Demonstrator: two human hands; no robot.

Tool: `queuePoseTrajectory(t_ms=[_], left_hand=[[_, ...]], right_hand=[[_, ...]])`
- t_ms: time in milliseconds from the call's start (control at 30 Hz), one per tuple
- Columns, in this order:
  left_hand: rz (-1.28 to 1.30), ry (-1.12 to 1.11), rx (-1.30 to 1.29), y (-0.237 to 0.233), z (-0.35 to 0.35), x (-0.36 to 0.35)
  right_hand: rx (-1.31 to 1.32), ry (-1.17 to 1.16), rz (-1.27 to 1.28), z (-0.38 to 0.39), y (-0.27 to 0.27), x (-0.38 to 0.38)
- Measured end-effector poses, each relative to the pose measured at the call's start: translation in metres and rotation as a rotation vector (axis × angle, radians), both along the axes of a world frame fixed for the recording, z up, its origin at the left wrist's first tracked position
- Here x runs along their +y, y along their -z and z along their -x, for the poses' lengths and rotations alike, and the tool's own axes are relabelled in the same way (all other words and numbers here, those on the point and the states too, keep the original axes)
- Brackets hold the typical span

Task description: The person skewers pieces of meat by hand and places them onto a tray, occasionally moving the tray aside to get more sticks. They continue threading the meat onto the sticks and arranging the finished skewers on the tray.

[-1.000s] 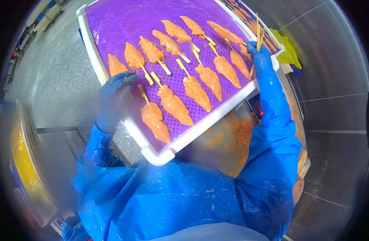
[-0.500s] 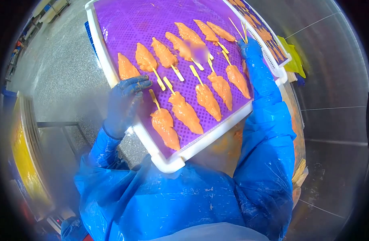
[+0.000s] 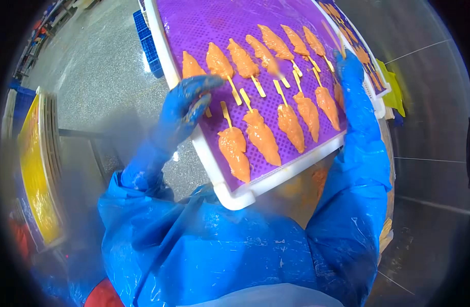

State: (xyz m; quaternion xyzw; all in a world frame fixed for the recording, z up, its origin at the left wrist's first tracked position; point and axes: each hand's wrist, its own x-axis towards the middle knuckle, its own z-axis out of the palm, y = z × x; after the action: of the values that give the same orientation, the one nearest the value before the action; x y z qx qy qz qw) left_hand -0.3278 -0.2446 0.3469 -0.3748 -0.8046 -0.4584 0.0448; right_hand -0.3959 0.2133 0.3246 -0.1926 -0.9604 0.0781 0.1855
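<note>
A white-framed tray (image 3: pixel 268 185) with a purple perforated mat (image 3: pixel 194 23) holds two rows of skewered raw meat pieces (image 3: pixel 262 137). My left hand (image 3: pixel 186 105), in a blue glove, is over the tray's left edge, its fingers curled above the stick end of the leftmost back-row piece (image 3: pixel 192 65); whether it grips that stick is hidden. At the tray's right side, my gloved right hand (image 3: pixel 349 66) is closed around several thin wooden sticks (image 3: pixel 333 37) that point up and away. Some meat beside my right wrist is partly covered.
Another tray with small meat skewers (image 3: pixel 365 59) lies along the right, with yellow cloth (image 3: pixel 393 87) beyond it. A metal surface (image 3: pixel 434 128) is at far right. Blue crates (image 3: pixel 148 43) stand on the speckled floor behind left. Stacked trays with a yellow sheet (image 3: pixel 38 169) are at left.
The view has shifted, so the tray and hands appear further right. My left hand's fingers are more curled than before. The right hand still has the sticks.
</note>
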Motion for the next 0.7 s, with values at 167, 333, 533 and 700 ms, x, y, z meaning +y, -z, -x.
queuePoseTrajectory(t_ms=[167, 333, 533, 700], left_hand=[[-0.033, 0.116, -0.035, -0.004, 0.033, 0.027], [0.323, 0.192, -0.021, 0.013, 0.066, 0.034], [0.099, 0.316, 0.170, -0.019, 0.084, 0.079], [0.320, 0.407, 0.161, 0.004, 0.118, 0.113]], right_hand=[[0.114, -0.055, 0.519, -0.016, -0.017, -0.009], [0.270, -0.035, 0.972, -0.112, -0.069, -0.015], [0.494, 0.039, 1.239, -0.244, -0.075, -0.007], [0.677, 0.241, 1.374, -0.355, -0.023, 0.016]])
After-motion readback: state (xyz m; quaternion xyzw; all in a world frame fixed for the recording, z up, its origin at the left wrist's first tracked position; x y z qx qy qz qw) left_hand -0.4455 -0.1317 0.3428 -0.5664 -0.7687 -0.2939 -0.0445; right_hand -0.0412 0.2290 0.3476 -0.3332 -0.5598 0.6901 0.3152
